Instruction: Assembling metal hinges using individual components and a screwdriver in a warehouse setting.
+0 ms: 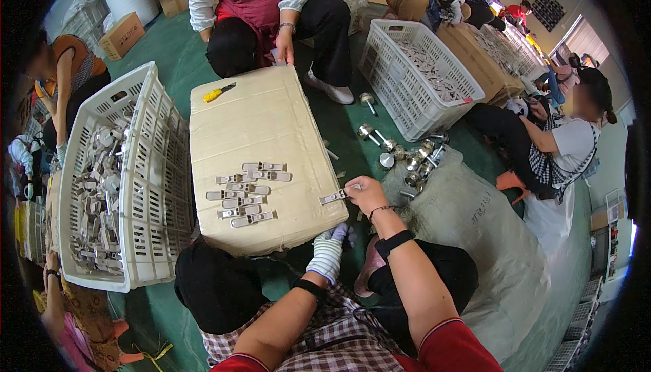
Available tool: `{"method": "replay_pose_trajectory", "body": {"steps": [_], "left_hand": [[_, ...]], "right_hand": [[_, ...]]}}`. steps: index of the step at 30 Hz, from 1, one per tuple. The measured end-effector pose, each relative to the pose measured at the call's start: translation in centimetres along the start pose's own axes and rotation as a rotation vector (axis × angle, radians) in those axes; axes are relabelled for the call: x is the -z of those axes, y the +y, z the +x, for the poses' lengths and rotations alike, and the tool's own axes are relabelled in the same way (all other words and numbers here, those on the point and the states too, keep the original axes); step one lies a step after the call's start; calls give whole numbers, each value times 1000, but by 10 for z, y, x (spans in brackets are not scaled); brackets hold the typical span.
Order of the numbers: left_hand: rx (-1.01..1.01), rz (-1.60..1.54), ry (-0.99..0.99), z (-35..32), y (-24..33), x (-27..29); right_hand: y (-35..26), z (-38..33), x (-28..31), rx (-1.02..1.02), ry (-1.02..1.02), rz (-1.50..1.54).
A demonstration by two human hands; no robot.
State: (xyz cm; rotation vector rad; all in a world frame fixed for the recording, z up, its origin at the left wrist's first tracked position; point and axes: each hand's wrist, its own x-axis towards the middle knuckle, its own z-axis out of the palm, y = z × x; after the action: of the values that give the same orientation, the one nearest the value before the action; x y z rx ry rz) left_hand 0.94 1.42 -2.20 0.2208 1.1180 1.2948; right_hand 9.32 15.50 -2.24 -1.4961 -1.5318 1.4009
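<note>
My right hand (367, 194) pinches one end of a small flat metal clip-like piece (333, 198), held at the right edge of a cardboard box (271, 128) that serves as a worktop. Just below the box's near right corner is my left hand (329, 254), in a striped knitted glove. Its fingers are bunched together, and what they hold, if anything, is hidden. Left of my right hand, several similar metal pieces (251, 220) lie in a loose group on the box. A yellow-handled utility knife (218, 92) rests at the box's far left corner.
A white plastic crate (154, 236) full of metal parts stands left of the box. At the far right is another white crate (415, 118). Round-headed metal parts (411, 162) lie on the floor beside a translucent plastic sack (475, 236). Across the box sits a person in a red apron (261, 6).
</note>
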Motion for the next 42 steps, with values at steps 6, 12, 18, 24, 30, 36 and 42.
{"method": "replay_pose_trajectory", "body": {"steps": [6,12,18,24,30,36,42], "left_hand": [[2,-19,-7,3,-4,1],[-91,38,21,5,-6,1],[-210,189,72,6,-9,10],[-61,96,11,-6,6,-6],[-29,79,5,-9,16,-5],[-187,464,6,37,-53,23],[-260,530,23,52,-76,30]], "right_hand": [[7,3,2,-59,-21,43],[-6,-2,2,-198,-69,58],[-25,-12,3,-368,-114,171],[-25,4,15,141,60,54],[-103,-2,-55,573,-193,-400],[-112,-4,-113,696,-232,-790],[-103,-9,-121,640,-148,-760]]}}
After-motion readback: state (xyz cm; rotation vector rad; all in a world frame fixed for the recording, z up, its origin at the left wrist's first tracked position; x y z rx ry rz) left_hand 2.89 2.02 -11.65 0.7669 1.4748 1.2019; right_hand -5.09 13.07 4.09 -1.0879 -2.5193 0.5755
